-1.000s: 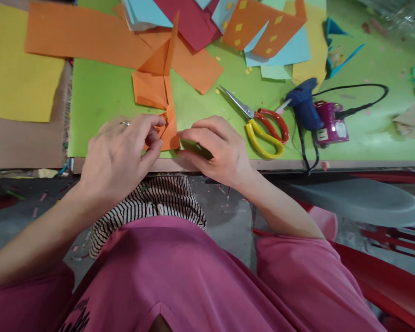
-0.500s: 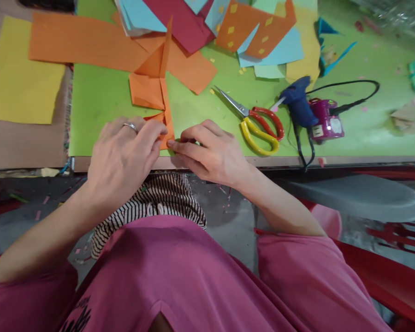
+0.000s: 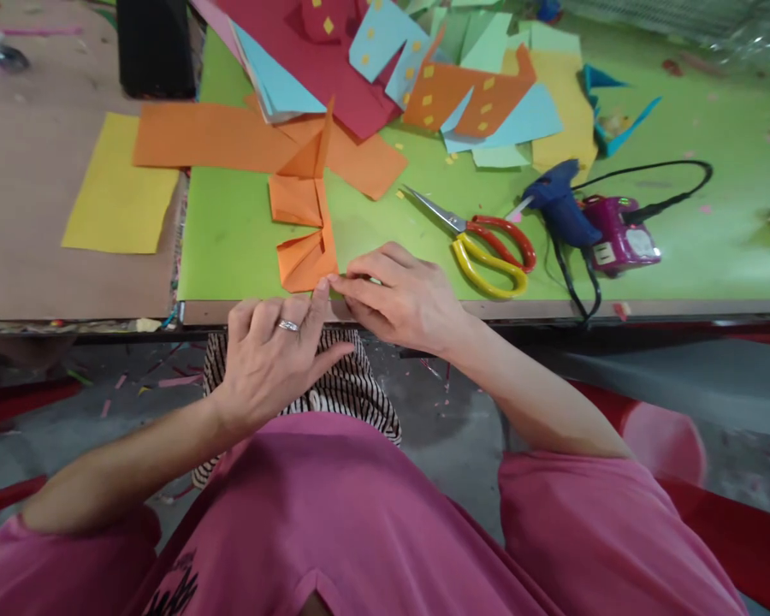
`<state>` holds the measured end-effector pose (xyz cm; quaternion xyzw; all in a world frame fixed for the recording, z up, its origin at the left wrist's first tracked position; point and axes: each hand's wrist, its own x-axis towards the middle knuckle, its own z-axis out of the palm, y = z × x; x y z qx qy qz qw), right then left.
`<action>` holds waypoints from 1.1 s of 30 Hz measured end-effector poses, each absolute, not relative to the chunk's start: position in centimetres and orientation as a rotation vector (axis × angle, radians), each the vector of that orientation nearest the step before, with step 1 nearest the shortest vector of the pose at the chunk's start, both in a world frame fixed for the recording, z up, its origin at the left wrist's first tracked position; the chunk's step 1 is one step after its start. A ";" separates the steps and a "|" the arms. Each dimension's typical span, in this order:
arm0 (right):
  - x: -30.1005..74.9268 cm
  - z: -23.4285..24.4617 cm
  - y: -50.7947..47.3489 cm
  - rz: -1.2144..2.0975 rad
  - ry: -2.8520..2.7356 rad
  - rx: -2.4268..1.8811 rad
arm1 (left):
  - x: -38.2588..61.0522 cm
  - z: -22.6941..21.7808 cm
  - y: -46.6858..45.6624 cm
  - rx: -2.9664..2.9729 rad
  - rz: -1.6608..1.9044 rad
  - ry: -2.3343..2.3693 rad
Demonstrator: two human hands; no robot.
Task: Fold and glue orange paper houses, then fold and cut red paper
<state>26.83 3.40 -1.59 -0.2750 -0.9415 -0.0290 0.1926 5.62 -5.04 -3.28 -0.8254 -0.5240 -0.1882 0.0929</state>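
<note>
A folded orange paper strip [image 3: 299, 201] lies on the green tabletop, its near end by the front edge. Flaps stick out along its left side, and the far part stands up in a point. My left hand [image 3: 273, 355], with a ring on one finger, has its index fingertip on the near right corner; its thumb is stretched away. At that same corner, the fingers of my right hand [image 3: 401, 295] are bent together against the paper edge. Scissors [image 3: 481, 244] with one red and one yellow handle lie open to the right of that hand.
A blue glue gun [image 3: 561, 205] and a purple corded box [image 3: 622, 235] sit at the right. Cut papers, including an orange sheet [image 3: 211, 137] and a red sheet [image 3: 282, 43], cover the back. At left are a yellow sheet [image 3: 121, 188] and a black phone-like slab [image 3: 155, 47].
My left hand has drawn back toward me and opened out, uncovering the lower flap of the orange strip. My right hand stays at the corner. The whole view has shifted.
</note>
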 end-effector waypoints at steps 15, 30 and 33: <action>26.9 -1.2 3.1 -0.083 -2.665 -0.776 | 2.6 -2.8 -4.6 -2.513 -0.450 -1.444; 26.4 -1.7 3.5 0.269 -2.444 -0.736 | 2.9 -2.8 -3.3 -2.396 -0.680 -1.393; 26.7 -1.0 3.9 0.437 -2.332 -0.827 | 4.3 -1.7 -1.1 -2.458 -0.571 -1.398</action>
